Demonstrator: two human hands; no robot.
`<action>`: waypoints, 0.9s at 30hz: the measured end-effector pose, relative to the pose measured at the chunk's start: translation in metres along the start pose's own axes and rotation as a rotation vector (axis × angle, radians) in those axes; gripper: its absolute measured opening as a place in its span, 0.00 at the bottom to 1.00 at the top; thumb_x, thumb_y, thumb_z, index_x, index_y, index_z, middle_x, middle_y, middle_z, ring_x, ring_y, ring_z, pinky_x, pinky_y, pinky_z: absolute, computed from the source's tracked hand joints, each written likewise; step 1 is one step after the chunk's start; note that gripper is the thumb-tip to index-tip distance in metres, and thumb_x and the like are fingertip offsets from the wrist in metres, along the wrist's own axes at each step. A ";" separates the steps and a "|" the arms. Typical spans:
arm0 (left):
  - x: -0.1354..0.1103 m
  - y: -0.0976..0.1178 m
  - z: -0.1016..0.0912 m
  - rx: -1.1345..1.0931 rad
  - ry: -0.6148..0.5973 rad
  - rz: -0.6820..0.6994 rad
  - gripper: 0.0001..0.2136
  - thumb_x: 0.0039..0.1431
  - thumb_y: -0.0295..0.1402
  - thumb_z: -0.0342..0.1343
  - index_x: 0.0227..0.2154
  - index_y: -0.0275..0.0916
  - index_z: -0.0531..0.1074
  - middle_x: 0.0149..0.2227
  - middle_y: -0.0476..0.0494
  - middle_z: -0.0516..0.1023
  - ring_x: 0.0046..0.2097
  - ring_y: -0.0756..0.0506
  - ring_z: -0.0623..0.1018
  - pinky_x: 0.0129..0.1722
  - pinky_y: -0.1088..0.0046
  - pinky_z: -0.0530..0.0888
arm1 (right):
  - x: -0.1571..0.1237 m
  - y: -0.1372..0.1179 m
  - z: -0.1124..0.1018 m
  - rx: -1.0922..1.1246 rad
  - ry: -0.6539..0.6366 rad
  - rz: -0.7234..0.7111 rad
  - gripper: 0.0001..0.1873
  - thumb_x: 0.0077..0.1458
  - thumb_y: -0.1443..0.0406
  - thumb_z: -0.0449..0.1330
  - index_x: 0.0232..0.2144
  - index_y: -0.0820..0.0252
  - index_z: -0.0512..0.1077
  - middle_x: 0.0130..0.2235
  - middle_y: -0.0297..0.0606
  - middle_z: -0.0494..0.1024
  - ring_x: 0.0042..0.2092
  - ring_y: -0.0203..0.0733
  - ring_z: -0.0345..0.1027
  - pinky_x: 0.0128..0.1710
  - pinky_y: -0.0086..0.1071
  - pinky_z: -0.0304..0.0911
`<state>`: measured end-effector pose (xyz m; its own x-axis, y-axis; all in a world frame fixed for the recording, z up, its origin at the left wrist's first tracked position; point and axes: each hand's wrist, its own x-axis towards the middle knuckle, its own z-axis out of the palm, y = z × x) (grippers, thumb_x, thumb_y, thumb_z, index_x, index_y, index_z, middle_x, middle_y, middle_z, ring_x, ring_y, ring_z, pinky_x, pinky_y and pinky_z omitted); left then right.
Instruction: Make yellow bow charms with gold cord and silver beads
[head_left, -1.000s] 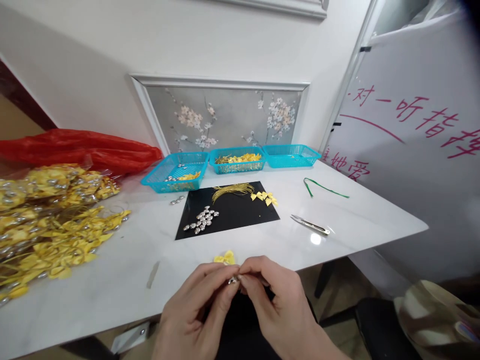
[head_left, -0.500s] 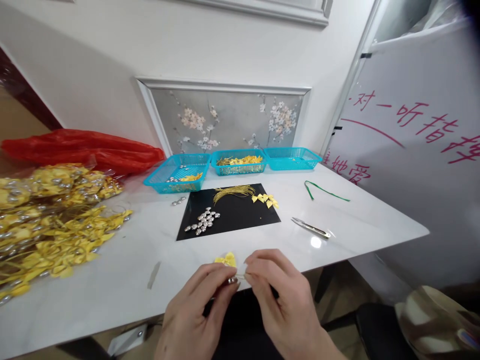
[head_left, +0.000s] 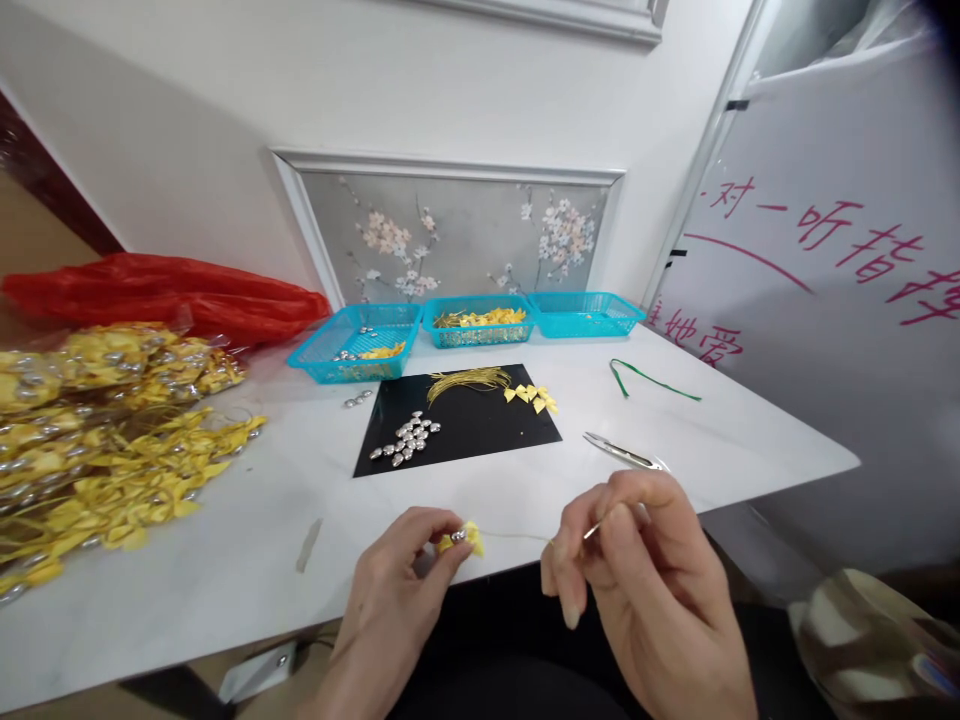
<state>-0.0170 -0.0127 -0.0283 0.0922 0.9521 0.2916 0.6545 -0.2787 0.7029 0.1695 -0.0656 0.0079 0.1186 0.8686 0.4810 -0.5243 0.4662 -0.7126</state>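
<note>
Thumb and forefinger of my left hand (head_left: 396, 585) pinch a silver bead (head_left: 458, 537), with a yellow ribbon bow (head_left: 475, 541) right against it. A thin gold cord (head_left: 516, 536) runs from there across to my right hand (head_left: 652, 590). That hand is closed in a pinch on the cord, and a short, pale, thin end (head_left: 592, 531) pokes out by its thumb. Beyond the hands lies a black mat (head_left: 472, 425) bearing a cluster of silver beads (head_left: 409, 437), a bundle of gold cords (head_left: 469, 380) and several yellow bows (head_left: 534, 398) at its right edge.
Three blue baskets stand along the wall: left (head_left: 352, 372), middle (head_left: 480, 337) and right (head_left: 585, 325). Thread snips (head_left: 622, 452) and a green cord (head_left: 652, 381) lie at right. A heap of yellow bow-and-bead strands (head_left: 135, 480) and a red bag (head_left: 165, 295) fill the left side.
My right hand has moved right and away from my left, stretching the cord between them. The bow now sits close against the bead at my left fingertips.
</note>
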 end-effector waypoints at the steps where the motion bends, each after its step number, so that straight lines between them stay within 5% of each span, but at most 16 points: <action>1: 0.000 0.000 0.002 0.003 -0.018 0.007 0.03 0.54 0.36 0.60 0.29 0.45 0.77 0.31 0.49 0.81 0.29 0.45 0.77 0.29 0.71 0.73 | 0.001 0.001 0.000 -0.009 0.005 0.007 0.09 0.71 0.65 0.49 0.38 0.53 0.67 0.32 0.30 0.75 0.26 0.30 0.67 0.34 0.31 0.69; 8: 0.000 -0.003 0.010 0.057 -0.063 0.018 0.05 0.55 0.35 0.58 0.32 0.46 0.78 0.38 0.46 0.81 0.41 0.40 0.80 0.39 0.66 0.76 | 0.012 0.007 -0.001 -0.010 0.037 0.061 0.08 0.70 0.64 0.52 0.36 0.55 0.67 0.31 0.28 0.73 0.24 0.27 0.60 0.31 0.29 0.61; 17: 0.003 -0.008 -0.008 0.115 -0.089 -0.033 0.13 0.58 0.40 0.55 0.41 0.43 0.79 0.48 0.40 0.77 0.46 0.37 0.79 0.45 0.60 0.76 | 0.014 0.009 -0.006 -0.001 0.084 0.151 0.08 0.68 0.61 0.55 0.35 0.55 0.67 0.28 0.28 0.71 0.25 0.29 0.57 0.29 0.28 0.58; 22: 0.008 -0.005 -0.004 0.100 -0.115 -0.006 0.06 0.54 0.35 0.56 0.29 0.44 0.78 0.43 0.41 0.78 0.48 0.34 0.76 0.50 0.54 0.71 | 0.013 0.007 -0.004 -0.007 0.069 0.158 0.09 0.68 0.61 0.55 0.34 0.55 0.67 0.27 0.28 0.71 0.23 0.28 0.55 0.29 0.27 0.59; 27: 0.008 0.000 -0.006 0.016 -0.137 -0.067 0.05 0.55 0.34 0.56 0.28 0.45 0.76 0.34 0.46 0.81 0.37 0.39 0.78 0.39 0.62 0.73 | 0.011 0.006 -0.004 -0.043 0.061 0.170 0.09 0.68 0.60 0.55 0.33 0.55 0.67 0.27 0.28 0.71 0.23 0.29 0.56 0.29 0.27 0.61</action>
<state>-0.0206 -0.0059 -0.0220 0.1488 0.9770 0.1524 0.6744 -0.2130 0.7070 0.1711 -0.0526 0.0076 0.0831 0.9434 0.3212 -0.5045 0.3178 -0.8028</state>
